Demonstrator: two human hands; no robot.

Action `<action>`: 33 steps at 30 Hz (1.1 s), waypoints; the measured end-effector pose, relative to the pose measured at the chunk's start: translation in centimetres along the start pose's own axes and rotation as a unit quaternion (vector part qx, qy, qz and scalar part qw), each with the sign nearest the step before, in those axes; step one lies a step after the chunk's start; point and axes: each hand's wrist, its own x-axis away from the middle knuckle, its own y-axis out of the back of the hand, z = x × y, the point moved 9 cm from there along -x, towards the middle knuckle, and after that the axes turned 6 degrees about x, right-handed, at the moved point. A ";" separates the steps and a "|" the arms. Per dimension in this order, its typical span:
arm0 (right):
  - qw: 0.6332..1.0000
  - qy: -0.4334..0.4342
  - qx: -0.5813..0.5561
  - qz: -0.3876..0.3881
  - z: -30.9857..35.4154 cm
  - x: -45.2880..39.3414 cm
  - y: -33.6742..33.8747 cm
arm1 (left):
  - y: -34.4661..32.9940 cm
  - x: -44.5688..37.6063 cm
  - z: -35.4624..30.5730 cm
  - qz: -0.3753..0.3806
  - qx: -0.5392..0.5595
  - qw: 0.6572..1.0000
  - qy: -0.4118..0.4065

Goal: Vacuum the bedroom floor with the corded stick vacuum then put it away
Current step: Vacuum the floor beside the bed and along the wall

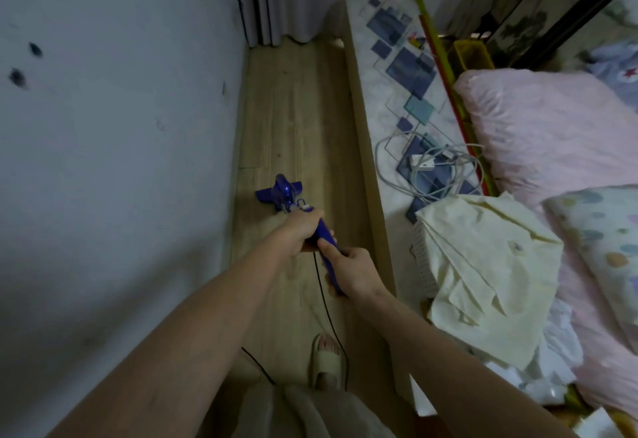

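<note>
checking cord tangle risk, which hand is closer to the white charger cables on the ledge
Right. The right hand grips the vacuum handle beside the ledge, below the white cables; the left hand grips farther toward the wall.

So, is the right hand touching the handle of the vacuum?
Touching. The head view shows the right hand with fingers curled round the blue vacuum handle, no gap.

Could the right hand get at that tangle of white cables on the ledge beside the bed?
Probably yes, but not while busy: the right hand grips the vacuum handle. The white cables lie uncovered on the ledge, ahead and to its right, nothing between.
</note>
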 end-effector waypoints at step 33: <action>0.995 0.003 0.092 0.049 6.6 -5.2 2.8 | -1.4 -3.2 -6.1 -0.021 0.034 0.999 -0.011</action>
